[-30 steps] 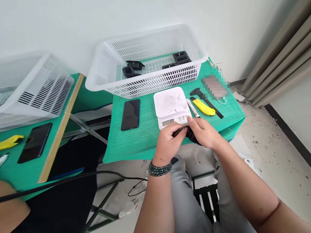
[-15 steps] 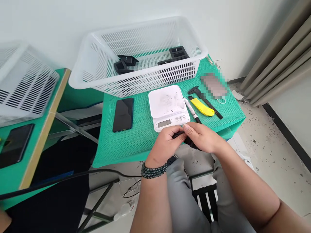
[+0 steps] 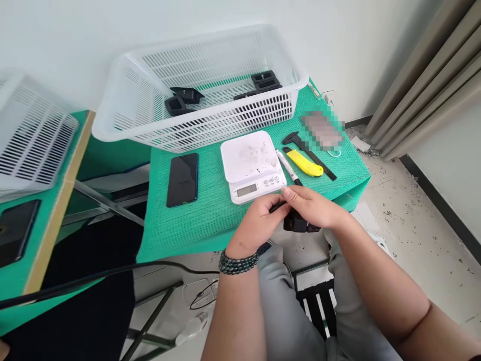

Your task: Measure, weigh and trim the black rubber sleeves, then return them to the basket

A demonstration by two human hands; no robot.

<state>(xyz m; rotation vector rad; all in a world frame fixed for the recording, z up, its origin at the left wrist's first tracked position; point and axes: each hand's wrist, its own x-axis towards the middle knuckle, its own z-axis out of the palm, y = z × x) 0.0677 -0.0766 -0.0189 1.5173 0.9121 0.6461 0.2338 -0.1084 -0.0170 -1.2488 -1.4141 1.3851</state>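
Note:
Both my hands meet at the front edge of the green-covered table, closed around a black plastic-looking part [image 3: 295, 222]. My left hand [image 3: 259, 220], with beads at its wrist, pinches the part's left end. Over its top lies my right hand [image 3: 315, 204], thumb pressed near the left fingertips. Much of the part is hidden by my fingers; its dark blocky underside shows below them. Just beyond my hands is a white digital scale [image 3: 250, 158] with dark crumbs on its pan. Beside the scale lie a white marker [image 3: 287, 166], a yellow utility knife [image 3: 306, 163] and a black caliper [image 3: 315, 156].
A white plastic basket [image 3: 203, 128] at the back holds several black parts [image 3: 263, 77]. A smartphone [image 3: 182, 179] lies left of the scale. Another table with a basket [image 3: 33, 135] and phone [image 3: 17, 230] stands at left. A black cable [image 3: 150, 265] crosses toward my left wrist.
The view has swung slightly, so the table things sit further left. The black part has turned in my hands, showing more of its underside. Both hands keep hold.

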